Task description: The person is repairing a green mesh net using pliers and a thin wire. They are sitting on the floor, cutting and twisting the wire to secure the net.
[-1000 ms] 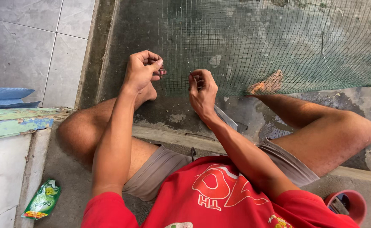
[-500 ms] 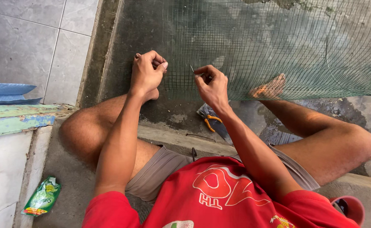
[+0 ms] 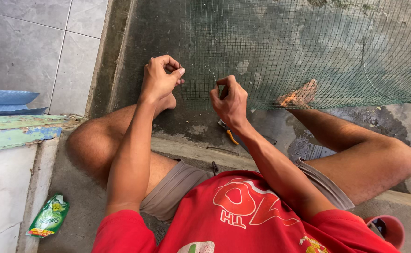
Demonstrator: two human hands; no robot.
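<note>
A sheet of green wire mesh (image 3: 308,51) lies over the wet concrete floor in front of me. My left hand (image 3: 161,79) pinches the mesh's left edge between thumb and fingers. My right hand (image 3: 229,98) is closed on a thin piece of wire (image 3: 213,75) that sticks up at the mesh's lower edge. I sit with both knees spread, my right foot (image 3: 299,96) resting under the mesh. Pliers with an orange handle (image 3: 231,136) lie on the concrete just below my right wrist.
A concrete step (image 3: 191,152) runs under my legs. Grey floor tiles (image 3: 37,47) lie at the upper left, with a blue sheet (image 3: 6,100) and a painted plank (image 3: 22,131) below them. A green sachet (image 3: 50,218) lies lower left. A pink cup (image 3: 390,229) stands lower right.
Both hands have shifted slightly right and upward along the mesh edge. The right hand has turned and now pinches the wire; the pliers beneath it have come into view.
</note>
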